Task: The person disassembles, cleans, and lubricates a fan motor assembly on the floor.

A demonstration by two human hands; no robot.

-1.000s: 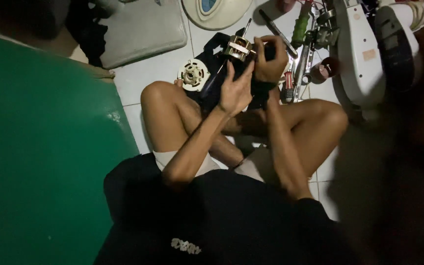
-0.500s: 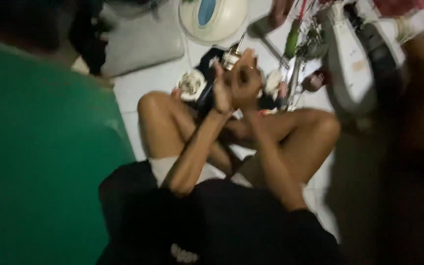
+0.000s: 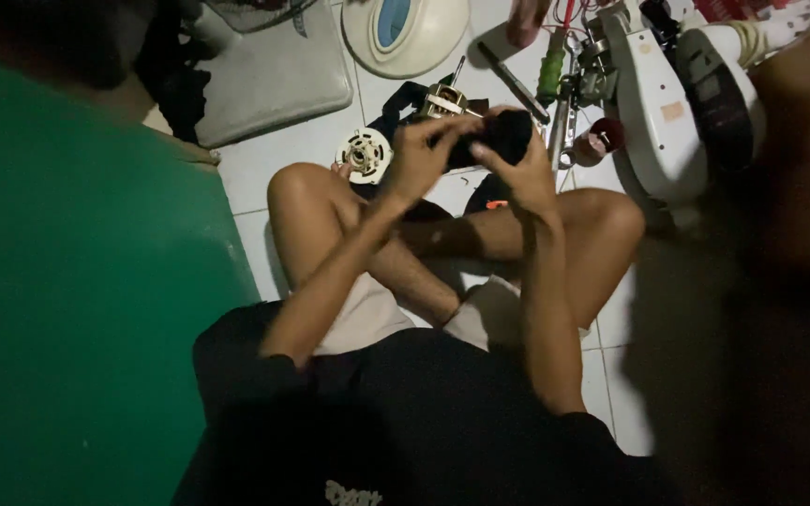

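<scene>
Gripping a black part [image 3: 503, 134] between both hands just past my knees, left hand [image 3: 419, 155] and right hand [image 3: 522, 169] have closed in on it since a second ago, motor [image 3: 442, 98] now behind it.

Few such things show. At the top of the view, a round cream-white fan base [image 3: 405, 36] lies on the tiled floor [image 3: 264, 169], and on it sits an oval blue panel [image 3: 392, 22], glossy, like a label or control face. To the right, a small tan rectangular sticker [image 3: 672, 111] sits on a white curved fan housing [image 3: 653, 122]. No packages, signs or screens can be made out.
</scene>
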